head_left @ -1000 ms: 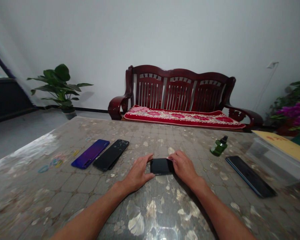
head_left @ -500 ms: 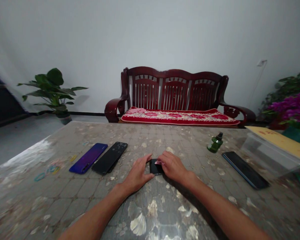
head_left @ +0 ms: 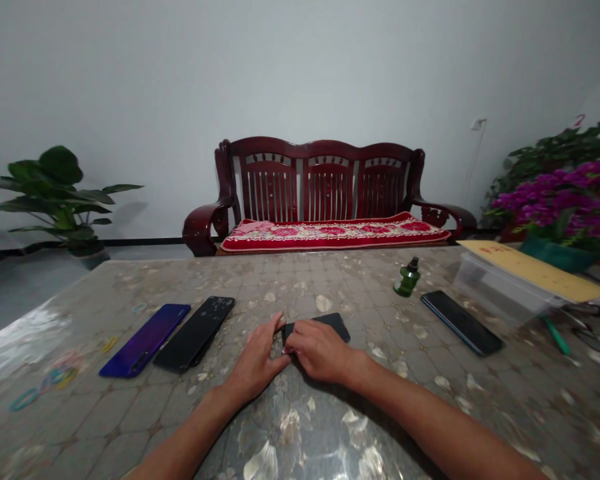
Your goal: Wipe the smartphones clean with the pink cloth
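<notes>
A dark phone (head_left: 334, 324) lies flat on the table in front of me, partly hidden under my hands. My left hand (head_left: 258, 353) braces its left end, the thumb on the near edge and the forefinger on the far edge. Fingers bunched, my right hand (head_left: 320, 348) presses over the left part of the phone. A small whitish wad, cloth or tissue, just shows at its fingertips; most of it is covered.
To the left lie a purple-blue phone (head_left: 146, 339), a black phone (head_left: 196, 333) and several coloured bands (head_left: 55, 377). On the right are a green spray bottle (head_left: 407, 280), another dark phone (head_left: 461, 323) and a clear plastic box (head_left: 500, 288). A wooden bench (head_left: 325, 180) stands beyond the table (head_left: 190, 427).
My right hand has moved toward the phone's left end, near my left thumb, uncovering its right end. The view has turned to the right, so the surroundings sit further left.
</notes>
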